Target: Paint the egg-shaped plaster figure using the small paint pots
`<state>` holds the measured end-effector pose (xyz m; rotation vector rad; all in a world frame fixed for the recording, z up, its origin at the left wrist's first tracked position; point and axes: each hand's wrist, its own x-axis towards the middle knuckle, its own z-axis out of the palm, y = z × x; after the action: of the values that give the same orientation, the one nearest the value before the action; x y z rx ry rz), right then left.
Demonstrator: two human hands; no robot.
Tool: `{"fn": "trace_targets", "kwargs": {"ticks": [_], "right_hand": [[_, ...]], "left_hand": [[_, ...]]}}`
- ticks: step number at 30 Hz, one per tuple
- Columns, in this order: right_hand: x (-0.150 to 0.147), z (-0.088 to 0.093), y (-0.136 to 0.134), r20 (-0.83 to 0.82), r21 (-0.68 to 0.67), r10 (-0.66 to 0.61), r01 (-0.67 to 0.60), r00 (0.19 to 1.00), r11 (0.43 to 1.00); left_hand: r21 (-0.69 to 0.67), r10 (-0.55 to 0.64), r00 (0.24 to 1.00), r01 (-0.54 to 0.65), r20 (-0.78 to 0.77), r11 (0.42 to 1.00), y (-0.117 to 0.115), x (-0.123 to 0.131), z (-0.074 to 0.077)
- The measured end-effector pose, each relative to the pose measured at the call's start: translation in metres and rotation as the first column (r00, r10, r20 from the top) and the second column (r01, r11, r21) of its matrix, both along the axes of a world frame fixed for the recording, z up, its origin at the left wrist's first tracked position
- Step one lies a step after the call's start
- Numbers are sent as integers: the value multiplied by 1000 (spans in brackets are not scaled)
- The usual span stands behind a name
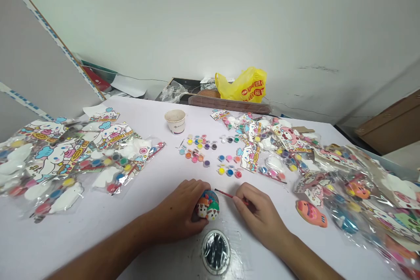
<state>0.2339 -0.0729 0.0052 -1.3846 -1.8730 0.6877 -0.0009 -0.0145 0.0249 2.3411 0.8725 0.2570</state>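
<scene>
My left hand (183, 210) is wrapped round a small painted figurine (212, 211). Two white faces show on it, one under an orange top and one under a green top, with blue behind them. Between the fingers of my right hand (257, 212) is a thin red paintbrush (226, 194). Its dark tip points left, close to the figurine's upper right side; whether it touches cannot be told. Just beyond my hands stand strips of small paint pots (230, 172) in several colours. A round dark disc with a pale rim (215, 251) lies in front of the figurine.
A paper cup (175, 121) stands behind the paint pots. Bagged craft kits (62, 157) cover the left side, and more bagged kits (348, 183) spread over the right. A painted fish-shaped piece (311, 213) lies right of my right hand. A yellow plastic bag (244, 85) sits beyond the table's back edge.
</scene>
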Motion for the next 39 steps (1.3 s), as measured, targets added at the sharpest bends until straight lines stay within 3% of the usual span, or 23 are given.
{"fn": "trace_targets", "kwargs": {"ticks": [14, 27, 39], "right_hand": [[-1, 2, -1, 13, 9, 22, -22, 1000, 1000], [0, 1, -1, 26, -22, 20, -19, 999, 1000], [9, 1, 14, -6, 52, -198, 198, 980, 979]], "left_hand": [[27, 5, 1000, -5, 29, 1000, 0, -1, -6], [-7, -9, 1000, 9, 1, 1000, 1, 0, -2], [22, -2, 1000, 2, 2, 1000, 0, 0, -8]]}}
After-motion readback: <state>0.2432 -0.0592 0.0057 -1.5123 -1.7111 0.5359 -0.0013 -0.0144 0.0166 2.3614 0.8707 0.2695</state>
